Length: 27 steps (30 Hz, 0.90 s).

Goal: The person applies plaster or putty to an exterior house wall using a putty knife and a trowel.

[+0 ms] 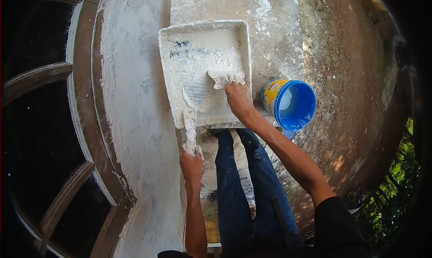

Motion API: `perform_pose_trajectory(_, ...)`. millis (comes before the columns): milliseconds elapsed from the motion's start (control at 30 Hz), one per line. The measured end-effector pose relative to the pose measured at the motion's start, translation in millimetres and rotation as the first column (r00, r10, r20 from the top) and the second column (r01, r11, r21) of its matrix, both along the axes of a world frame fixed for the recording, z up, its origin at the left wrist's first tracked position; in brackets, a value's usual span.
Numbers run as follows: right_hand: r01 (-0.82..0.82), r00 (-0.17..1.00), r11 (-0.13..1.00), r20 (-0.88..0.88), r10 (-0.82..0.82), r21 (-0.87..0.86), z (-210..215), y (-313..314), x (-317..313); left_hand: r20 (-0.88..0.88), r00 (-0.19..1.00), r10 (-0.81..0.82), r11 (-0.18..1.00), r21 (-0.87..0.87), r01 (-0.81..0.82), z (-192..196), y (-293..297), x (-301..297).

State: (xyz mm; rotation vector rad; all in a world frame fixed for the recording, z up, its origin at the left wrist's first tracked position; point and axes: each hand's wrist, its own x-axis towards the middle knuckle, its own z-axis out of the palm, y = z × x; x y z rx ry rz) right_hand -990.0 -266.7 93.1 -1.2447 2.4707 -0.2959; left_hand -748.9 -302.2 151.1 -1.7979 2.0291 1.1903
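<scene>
One shallow tray (pixel 164 78) of creamy paste (pixel 213 109), two coated tools in it, one bucket (pixel 272 95) close by!
Far left, a brown wooden frame (pixel 83 91) curves past a rough, chalky-white surface (pixel 130 105); then the left hand (pixel 192 163), fingers curled tight, gripping one narrow, paste-caked spatula (pixel 191 128) across the tray's near edge. Inside, the paste lies lumpy and streaked, and here's the right hand (pixel 240 100), closed around one wide scraper (pixel 219 80) over the tray's right half. Furthest right, that round blue-and-yellow bucket, pale liquid inside, on stained, gritty ground (pixel 335 123).
</scene>
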Motion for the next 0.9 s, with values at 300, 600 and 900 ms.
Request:
perform_pose_trajectory(300, -0.041, 0.993, 0.997, 0.109, 0.034, 0.067, 9, 38, 69, 0.018, 0.995, -0.097, 0.995, 0.016, 0.096, 13, 8, -18)
perform_pose_trajectory(600, 0.621, 0.712, 0.754, 0.558, -0.426, -0.217, 38, 68, 20, -0.014, 0.998, -0.06, 0.998, -0.037, 0.06, 17, -3, -13)
perform_pose_trajectory(900, 0.682, 0.611, 0.726, 0.612, -0.502, -0.086, 0, 75, 12, -0.017, 1.0, -0.027, 1.0, 0.016, 0.027, 15, -8, -15)
